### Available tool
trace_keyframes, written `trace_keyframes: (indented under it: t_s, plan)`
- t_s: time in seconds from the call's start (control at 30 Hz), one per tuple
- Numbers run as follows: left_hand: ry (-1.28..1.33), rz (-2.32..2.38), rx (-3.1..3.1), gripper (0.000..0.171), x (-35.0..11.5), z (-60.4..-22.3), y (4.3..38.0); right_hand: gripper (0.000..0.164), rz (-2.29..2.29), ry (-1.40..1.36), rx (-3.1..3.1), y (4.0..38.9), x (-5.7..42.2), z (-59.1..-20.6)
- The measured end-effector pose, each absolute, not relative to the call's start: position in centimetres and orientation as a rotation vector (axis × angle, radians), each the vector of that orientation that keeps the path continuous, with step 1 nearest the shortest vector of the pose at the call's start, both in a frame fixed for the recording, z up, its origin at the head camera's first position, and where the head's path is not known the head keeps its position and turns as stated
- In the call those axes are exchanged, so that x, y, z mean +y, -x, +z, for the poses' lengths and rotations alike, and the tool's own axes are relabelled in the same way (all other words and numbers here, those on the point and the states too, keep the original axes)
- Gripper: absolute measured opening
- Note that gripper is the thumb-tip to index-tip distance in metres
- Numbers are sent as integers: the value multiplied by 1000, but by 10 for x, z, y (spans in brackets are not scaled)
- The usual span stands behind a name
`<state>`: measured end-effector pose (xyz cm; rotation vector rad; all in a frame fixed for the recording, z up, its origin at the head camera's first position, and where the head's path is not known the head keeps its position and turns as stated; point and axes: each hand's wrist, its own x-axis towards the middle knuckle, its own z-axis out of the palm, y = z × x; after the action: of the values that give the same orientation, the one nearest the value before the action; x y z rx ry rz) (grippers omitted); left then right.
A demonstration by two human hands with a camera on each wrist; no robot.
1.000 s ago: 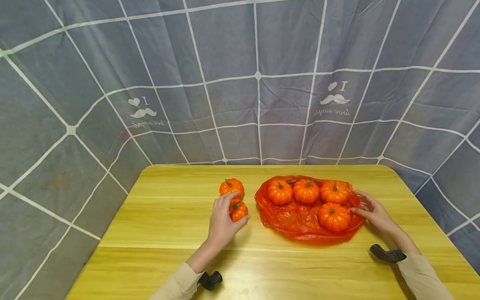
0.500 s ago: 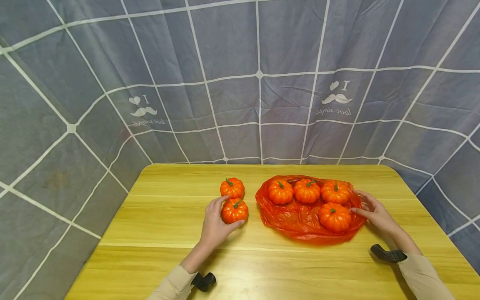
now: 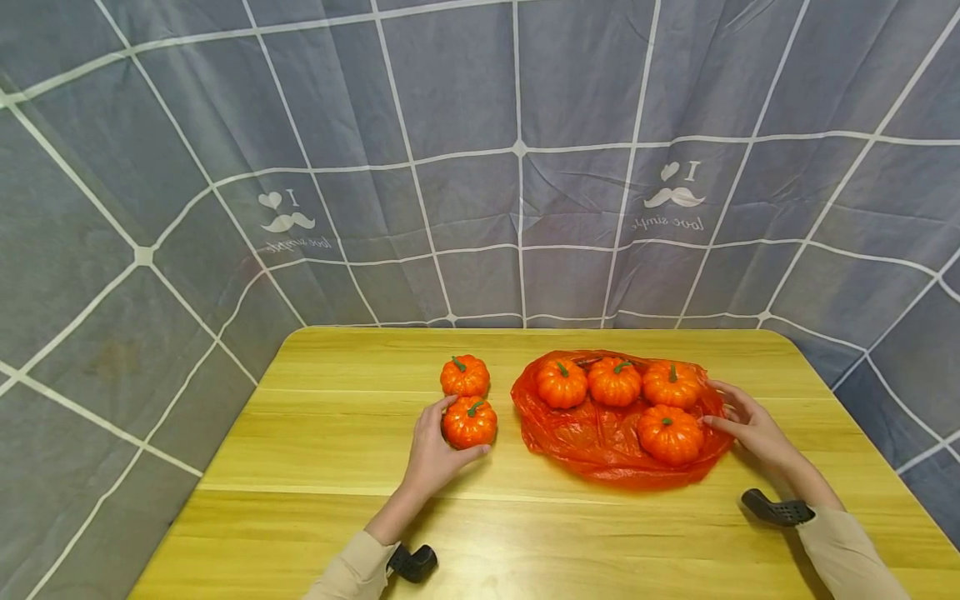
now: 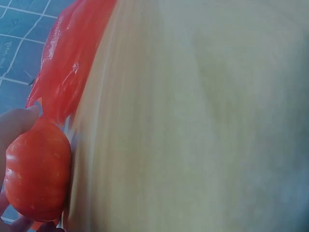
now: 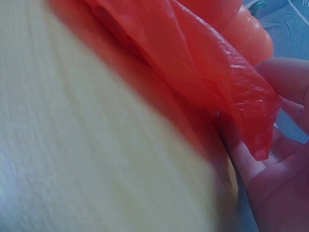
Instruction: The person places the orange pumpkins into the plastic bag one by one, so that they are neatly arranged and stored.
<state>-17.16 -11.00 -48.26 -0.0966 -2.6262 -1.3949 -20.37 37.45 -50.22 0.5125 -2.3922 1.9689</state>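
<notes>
My left hand point(image 3: 435, 457) is round the nearer of two small orange pumpkins point(image 3: 470, 422) on the table, with fingers at its far left side and thumb at its near edge. The left wrist view shows my thumb lying against this pumpkin point(image 4: 38, 171). Touching it from behind is the other loose pumpkin point(image 3: 465, 376). My right hand point(image 3: 756, 429) holds the right edge of a red plastic bag point(image 3: 592, 442). In the right wrist view, the bag's flap point(image 5: 256, 125) lies between thumb and fingers. Several more pumpkins point(image 3: 670, 434) sit on the spread bag.
A yellow wood-grain table point(image 3: 315, 467) carries everything. Behind it and along both sides hangs a grey curtain point(image 3: 465, 208) with white grid lines. A narrow strip of table separates the loose pumpkins from the bag's left edge.
My left hand has shifted left and down from over the nearer pumpkin, then slightly back right, leaving more of that pumpkin visible. The right hand and the bag stay where they were.
</notes>
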Motion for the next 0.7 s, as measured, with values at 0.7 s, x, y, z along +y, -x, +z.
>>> trace_keyframes:
  t_s: [0.7]
  plan:
    - [90, -1383, -2636, 82, -108, -482, 172, 54, 1928, -460, -2426, 202, 374, -501]
